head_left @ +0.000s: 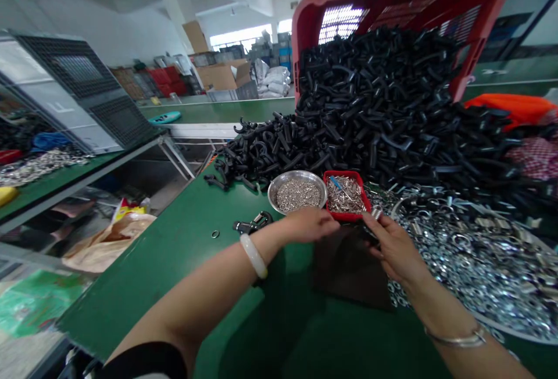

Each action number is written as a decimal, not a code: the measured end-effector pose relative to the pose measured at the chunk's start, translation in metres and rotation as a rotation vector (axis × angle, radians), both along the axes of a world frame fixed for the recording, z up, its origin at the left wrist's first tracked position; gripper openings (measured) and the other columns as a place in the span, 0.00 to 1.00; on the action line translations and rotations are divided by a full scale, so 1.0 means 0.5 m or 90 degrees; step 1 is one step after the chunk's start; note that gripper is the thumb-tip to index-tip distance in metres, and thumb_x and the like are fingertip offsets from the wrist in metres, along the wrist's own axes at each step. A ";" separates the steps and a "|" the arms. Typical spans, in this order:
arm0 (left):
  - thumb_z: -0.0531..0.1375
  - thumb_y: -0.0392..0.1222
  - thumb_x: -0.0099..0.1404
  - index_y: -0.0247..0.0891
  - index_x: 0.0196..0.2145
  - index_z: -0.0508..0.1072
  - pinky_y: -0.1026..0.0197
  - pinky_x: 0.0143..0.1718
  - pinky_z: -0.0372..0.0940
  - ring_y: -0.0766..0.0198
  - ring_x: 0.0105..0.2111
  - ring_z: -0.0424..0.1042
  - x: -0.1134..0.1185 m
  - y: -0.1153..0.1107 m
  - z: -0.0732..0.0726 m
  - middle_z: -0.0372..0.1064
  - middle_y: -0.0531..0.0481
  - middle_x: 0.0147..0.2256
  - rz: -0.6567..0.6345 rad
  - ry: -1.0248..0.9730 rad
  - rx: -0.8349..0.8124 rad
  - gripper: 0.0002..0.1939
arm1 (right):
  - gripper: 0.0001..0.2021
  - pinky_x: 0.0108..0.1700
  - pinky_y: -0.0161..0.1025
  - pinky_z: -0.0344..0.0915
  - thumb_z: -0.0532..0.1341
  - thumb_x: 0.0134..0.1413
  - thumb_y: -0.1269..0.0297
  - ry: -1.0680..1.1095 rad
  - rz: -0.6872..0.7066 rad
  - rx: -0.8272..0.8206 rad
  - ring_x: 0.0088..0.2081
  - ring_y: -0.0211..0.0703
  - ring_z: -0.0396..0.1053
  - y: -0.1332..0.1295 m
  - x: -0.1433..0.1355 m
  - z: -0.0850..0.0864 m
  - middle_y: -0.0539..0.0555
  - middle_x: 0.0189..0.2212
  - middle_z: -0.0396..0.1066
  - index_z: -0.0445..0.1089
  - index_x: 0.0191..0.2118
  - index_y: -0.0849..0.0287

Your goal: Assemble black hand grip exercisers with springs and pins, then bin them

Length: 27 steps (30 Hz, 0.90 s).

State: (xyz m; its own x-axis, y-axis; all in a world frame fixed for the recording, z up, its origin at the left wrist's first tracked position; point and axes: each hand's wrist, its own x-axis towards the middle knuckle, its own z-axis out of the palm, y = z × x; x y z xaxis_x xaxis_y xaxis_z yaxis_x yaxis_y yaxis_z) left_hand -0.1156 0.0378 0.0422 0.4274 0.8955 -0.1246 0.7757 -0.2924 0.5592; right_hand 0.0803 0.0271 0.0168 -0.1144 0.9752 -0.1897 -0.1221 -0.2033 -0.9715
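My left hand (309, 225), with a pale bangle on its wrist, is closed just in front of the red tray (368, 199) of small metal pins. Whatever its curled fingers hold, if anything, is hidden. To the right of that tray, my right hand (394, 248) pinches a small ribbed silver metal piece (375, 213) between thumb and fingers. A round metal bowl (272, 200) of tiny metal parts stands beside the tray. Below both hands lies a dark flat pad (353, 280). A black part with metal fittings (253, 223) and a single metal ring (215, 233) lie left of my left forearm.
A large red crate (300, 4) lies tipped at the back, with a heap of black curved plastic parts (349, 111) spilling onto the green table (174, 263). Loose metal rings and fittings (475, 263) are piled at right. Another table (65, 178) stands at left.
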 end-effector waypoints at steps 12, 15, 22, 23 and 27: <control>0.57 0.57 0.54 0.36 0.40 0.71 0.59 0.42 0.61 0.53 0.45 0.68 -0.205 0.305 -0.067 0.70 0.39 0.43 0.514 -0.001 0.039 0.24 | 0.17 0.20 0.29 0.61 0.64 0.42 0.50 -0.161 0.020 0.047 0.26 0.37 0.65 -0.026 0.065 -0.027 0.50 0.26 0.67 0.66 0.32 0.58; 0.46 0.61 0.61 0.34 0.43 0.67 0.61 0.35 0.64 0.58 0.38 0.71 -0.211 0.318 -0.050 0.70 0.38 0.41 0.562 -0.047 0.043 0.27 | 0.17 0.20 0.29 0.60 0.64 0.41 0.50 -0.157 -0.005 0.033 0.26 0.36 0.64 -0.025 0.072 -0.030 0.49 0.25 0.67 0.66 0.33 0.58; 0.52 0.57 0.59 0.39 0.44 0.65 0.65 0.26 0.64 0.68 0.25 0.68 -0.212 0.293 -0.008 0.71 0.49 0.30 0.574 -0.118 -0.005 0.22 | 0.18 0.21 0.29 0.59 0.64 0.40 0.49 -0.076 -0.075 0.029 0.25 0.35 0.64 -0.020 0.046 -0.019 0.48 0.25 0.67 0.66 0.32 0.57; 0.53 0.57 0.59 0.39 0.42 0.67 0.65 0.26 0.64 0.66 0.25 0.69 -0.201 0.293 -0.013 0.70 0.49 0.27 0.561 -0.102 -0.008 0.21 | 0.18 0.21 0.29 0.59 0.64 0.40 0.49 -0.073 -0.063 0.033 0.25 0.35 0.64 -0.023 0.045 -0.017 0.48 0.25 0.67 0.66 0.32 0.57; 0.60 0.56 0.52 0.34 0.29 0.72 0.61 0.27 0.63 0.57 0.27 0.71 -0.146 0.312 -0.042 0.68 0.46 0.20 0.514 -0.039 -0.028 0.19 | 0.16 0.21 0.29 0.59 0.64 0.42 0.51 -0.102 -0.029 0.057 0.25 0.35 0.63 -0.039 0.066 -0.020 0.48 0.25 0.66 0.66 0.33 0.58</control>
State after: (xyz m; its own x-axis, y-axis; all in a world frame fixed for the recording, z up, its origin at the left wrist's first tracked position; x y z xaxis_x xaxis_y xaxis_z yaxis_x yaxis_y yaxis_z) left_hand -0.1887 0.1938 0.0211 -0.3420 0.9251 -0.1649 0.7052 0.3687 0.6056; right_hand 0.1131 0.0076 0.0070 -0.0454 0.9924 -0.1145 0.0284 -0.1133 -0.9932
